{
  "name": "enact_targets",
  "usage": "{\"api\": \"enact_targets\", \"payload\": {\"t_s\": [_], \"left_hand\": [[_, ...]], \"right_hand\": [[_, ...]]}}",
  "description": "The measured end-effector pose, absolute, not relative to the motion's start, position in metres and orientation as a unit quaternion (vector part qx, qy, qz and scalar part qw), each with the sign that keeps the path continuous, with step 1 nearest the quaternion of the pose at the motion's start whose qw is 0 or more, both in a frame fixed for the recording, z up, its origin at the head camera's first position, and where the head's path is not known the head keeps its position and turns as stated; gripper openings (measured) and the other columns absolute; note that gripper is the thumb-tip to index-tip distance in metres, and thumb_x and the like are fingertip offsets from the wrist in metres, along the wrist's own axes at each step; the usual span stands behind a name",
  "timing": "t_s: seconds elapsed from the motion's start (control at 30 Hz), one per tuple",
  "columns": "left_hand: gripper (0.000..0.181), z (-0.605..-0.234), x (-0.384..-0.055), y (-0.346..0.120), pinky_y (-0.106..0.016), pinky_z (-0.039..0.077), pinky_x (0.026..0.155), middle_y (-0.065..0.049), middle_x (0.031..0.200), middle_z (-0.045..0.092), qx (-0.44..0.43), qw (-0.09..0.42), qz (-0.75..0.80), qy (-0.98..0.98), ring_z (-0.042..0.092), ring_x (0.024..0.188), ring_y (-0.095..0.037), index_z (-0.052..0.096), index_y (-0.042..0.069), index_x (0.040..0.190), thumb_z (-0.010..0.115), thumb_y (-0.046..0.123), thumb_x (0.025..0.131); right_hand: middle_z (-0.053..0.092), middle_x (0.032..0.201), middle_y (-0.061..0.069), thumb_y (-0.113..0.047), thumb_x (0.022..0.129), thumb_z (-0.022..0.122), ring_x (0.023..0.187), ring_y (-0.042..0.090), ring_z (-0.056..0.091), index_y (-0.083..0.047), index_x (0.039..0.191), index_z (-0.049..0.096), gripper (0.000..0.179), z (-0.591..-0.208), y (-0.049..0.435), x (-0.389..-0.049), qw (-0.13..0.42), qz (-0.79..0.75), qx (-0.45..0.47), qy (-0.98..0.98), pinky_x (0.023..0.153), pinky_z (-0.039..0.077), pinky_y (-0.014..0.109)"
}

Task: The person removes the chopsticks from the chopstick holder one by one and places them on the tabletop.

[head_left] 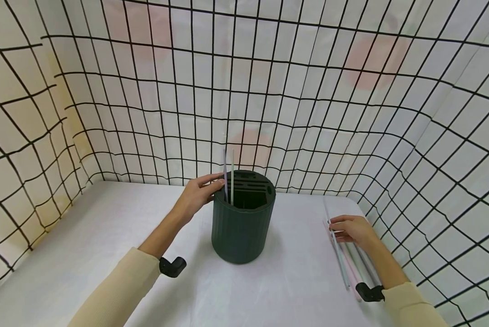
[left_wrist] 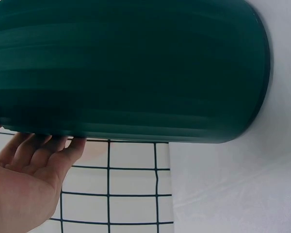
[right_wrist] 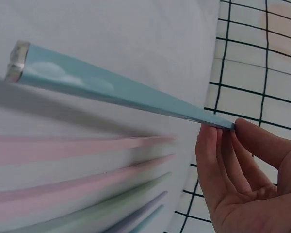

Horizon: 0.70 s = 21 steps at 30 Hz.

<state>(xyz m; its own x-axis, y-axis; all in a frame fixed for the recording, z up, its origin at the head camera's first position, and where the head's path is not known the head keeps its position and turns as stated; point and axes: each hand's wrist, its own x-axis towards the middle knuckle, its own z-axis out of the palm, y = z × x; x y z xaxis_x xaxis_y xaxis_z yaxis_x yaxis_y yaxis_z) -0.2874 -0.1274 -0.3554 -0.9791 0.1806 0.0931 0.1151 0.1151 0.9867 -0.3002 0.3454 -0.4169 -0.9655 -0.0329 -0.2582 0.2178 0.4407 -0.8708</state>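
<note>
Pinched toward its thin end by the right hand [head_left: 353,230] near the desk's [head_left: 293,290] right edge, the blue stick [right_wrist: 111,90] could droop, its blunt end unsupported, while the left hand's [head_left: 197,195] relaxed fingers might nudge the holder [head_left: 242,236].

"What does the person have on the arms?"

"Cream sleeves, the left sleeve [head_left: 117,288] and the right sleeve [head_left: 413,306] both one plain colour."

"Where do they finish?"

"Partway down the forearms [head_left: 162,236], so the left hand [head_left: 197,195] and the right hand [head_left: 356,231] are bare."

"And those dark pieces?"

"A small black fitting [head_left: 172,267] is by the left cuff [head_left: 146,262], bent like a pipe elbow with a blunt end. Beside the right cuff [head_left: 399,293] is a second black fitting [head_left: 370,292], also bent and stubby."
</note>
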Motion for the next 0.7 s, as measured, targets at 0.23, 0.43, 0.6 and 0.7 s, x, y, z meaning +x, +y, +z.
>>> {"api": "enact_targets", "payload": {"t_s": [0.23, 0.43, 0.6, 0.7], "left_hand": [[0.047, -0.357, -0.289, -0.127, -0.041, 0.048, 0.112, -0.008, 0.144, 0.06, 0.096, 0.029, 0.659, 0.746, 0.061, 0.129, -0.023, 0.058, 0.017, 0.145, 0.064, 0.036, 0.101], [0.047, -0.356, -0.288, -0.127, -0.041, 0.047, 0.112, -0.008, 0.144, 0.06, 0.095, 0.026, 0.657, 0.747, 0.061, 0.129, -0.023, 0.059, 0.018, 0.144, 0.064, 0.036, 0.101], [0.048, -0.356, -0.287, -0.127, -0.042, 0.047, 0.112, -0.009, 0.144, 0.06, 0.098, 0.023, 0.654, 0.75, 0.061, 0.13, -0.025, 0.057, 0.018, 0.146, 0.063, 0.036, 0.102], [0.048, -0.356, -0.287, -0.128, -0.042, 0.047, 0.112, -0.009, 0.144, 0.06, 0.099, 0.023, 0.653, 0.751, 0.061, 0.13, -0.025, 0.057, 0.018, 0.146, 0.063, 0.036, 0.102]], "right_hand": [[0.075, 0.093, 0.003, -0.011, 0.094, 0.071, 0.078, 0.014, 0.071, 0.014, 0.128, 0.059, 0.043, -0.435, 0.35, -0.302, 0.14, -0.514, 0.08, 0.843, 0.068, 0.064, 0.029], [0.073, 0.085, 0.003, -0.009, 0.093, 0.072, 0.072, 0.014, 0.071, 0.013, 0.124, 0.062, 0.039, -0.446, 0.353, -0.304, 0.145, -0.508, 0.1, 0.843, 0.064, 0.063, 0.03], [0.071, 0.079, 0.002, -0.007, 0.092, 0.071, 0.068, 0.013, 0.069, 0.015, 0.122, 0.062, 0.038, -0.45, 0.352, -0.303, 0.142, -0.509, 0.1, 0.843, 0.061, 0.063, 0.03], [0.071, 0.079, 0.002, -0.008, 0.092, 0.071, 0.068, 0.013, 0.068, 0.014, 0.122, 0.063, 0.038, -0.451, 0.351, -0.302, 0.139, -0.503, 0.099, 0.847, 0.061, 0.063, 0.029]]}}
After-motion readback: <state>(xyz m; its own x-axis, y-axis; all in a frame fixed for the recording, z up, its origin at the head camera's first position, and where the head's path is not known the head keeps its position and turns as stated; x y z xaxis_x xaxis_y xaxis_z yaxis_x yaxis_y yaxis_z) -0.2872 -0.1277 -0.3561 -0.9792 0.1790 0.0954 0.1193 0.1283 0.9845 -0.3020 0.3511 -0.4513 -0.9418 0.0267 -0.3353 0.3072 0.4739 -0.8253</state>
